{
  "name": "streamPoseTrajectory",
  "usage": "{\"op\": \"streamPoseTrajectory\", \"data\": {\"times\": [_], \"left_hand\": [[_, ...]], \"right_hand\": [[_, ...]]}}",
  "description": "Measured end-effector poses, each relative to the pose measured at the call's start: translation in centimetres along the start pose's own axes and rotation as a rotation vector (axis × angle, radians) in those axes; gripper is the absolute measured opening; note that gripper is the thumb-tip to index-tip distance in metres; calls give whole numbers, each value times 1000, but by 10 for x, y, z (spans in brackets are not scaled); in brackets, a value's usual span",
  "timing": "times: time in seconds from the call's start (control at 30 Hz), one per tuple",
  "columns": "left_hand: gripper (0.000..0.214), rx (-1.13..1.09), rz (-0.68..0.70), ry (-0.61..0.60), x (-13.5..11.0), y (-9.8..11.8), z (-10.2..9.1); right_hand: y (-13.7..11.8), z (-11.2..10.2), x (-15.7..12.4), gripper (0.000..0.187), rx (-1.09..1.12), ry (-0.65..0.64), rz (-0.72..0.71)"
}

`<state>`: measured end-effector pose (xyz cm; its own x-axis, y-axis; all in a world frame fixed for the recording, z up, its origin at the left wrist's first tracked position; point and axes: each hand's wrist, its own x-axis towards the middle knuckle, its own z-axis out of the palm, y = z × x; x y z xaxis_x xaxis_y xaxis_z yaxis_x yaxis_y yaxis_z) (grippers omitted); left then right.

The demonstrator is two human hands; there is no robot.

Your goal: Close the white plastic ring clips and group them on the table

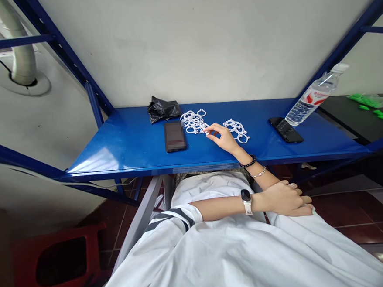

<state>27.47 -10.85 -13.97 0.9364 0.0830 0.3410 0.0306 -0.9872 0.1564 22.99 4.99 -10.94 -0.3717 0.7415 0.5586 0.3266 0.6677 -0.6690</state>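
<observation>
My right hand [223, 137] reaches over the blue tabletop [135, 141]. Its thumb and forefinger pinch at the near edge of a pile of white plastic rings [194, 122], which look like shower curtain rings with a gap and small knobbed ends. The fingertips partly cover the piece they grip. A smaller group of the same rings [235, 127] lies just right of that hand. My left hand [283, 198] is laid across my right arm near the elbow, its fingers curled over it; the palm is hidden.
Left of the large pile are a dark flat device [174, 137] and a crumpled black plastic bag [163, 109]. A phone [285, 130] and an upright water bottle [316, 95] stand at the right. Blue metal posts [70, 51] frame the table; a red stool [86, 238] is below left.
</observation>
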Motion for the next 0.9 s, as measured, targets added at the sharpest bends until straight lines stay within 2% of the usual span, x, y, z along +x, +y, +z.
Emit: {"op": "streamPoseTrajectory", "data": {"times": [0.17,0.43,0.9], "left_hand": [[46,1,-5,2,1,1,3],[44,23,-3,48,1,0,9],[44,40,18,74,1,-1,11]], "right_hand": [[3,-1,-1,13,6,-32,37],[5,1,-2,16,80,-130,85],[1,0,0,9,58,-141,36]]}}
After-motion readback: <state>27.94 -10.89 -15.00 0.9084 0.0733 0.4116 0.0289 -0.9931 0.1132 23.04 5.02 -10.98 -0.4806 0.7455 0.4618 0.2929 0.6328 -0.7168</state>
